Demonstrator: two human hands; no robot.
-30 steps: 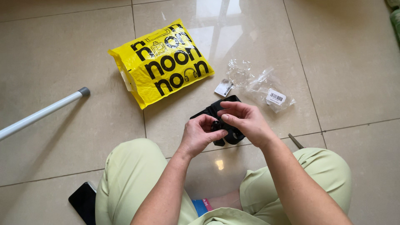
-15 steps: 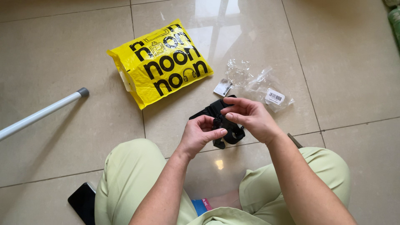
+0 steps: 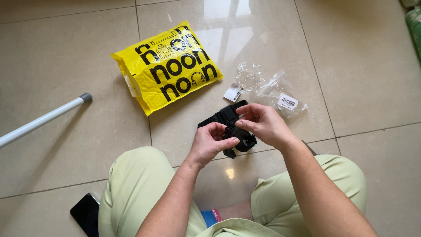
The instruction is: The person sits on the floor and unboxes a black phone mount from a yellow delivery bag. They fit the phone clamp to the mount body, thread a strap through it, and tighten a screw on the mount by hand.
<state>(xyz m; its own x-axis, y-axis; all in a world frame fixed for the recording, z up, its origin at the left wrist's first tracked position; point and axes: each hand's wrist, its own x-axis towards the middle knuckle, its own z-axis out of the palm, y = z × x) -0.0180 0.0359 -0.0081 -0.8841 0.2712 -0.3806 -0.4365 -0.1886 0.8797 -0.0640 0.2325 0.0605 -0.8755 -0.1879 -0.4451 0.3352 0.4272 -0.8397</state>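
Note:
I sit on a tiled floor with my knees spread, in light green trousers. Both hands hold a black strap with a plastic buckle just above the floor in front of me. My left hand pinches the strap's lower part between thumb and fingers. My right hand grips the buckle part from the right, fingers curled over it. One end of the strap sticks out towards the upper left.
A yellow plastic mailing bag with black print lies ahead to the left. Crumpled clear wrapping with a barcode sticker and a small tag lie ahead right. A white pole lies at left. A black phone rests by my left thigh.
My hands have shifted slightly on the black strap, the right fingers moving over the buckle. The rest of the floor items have not moved.

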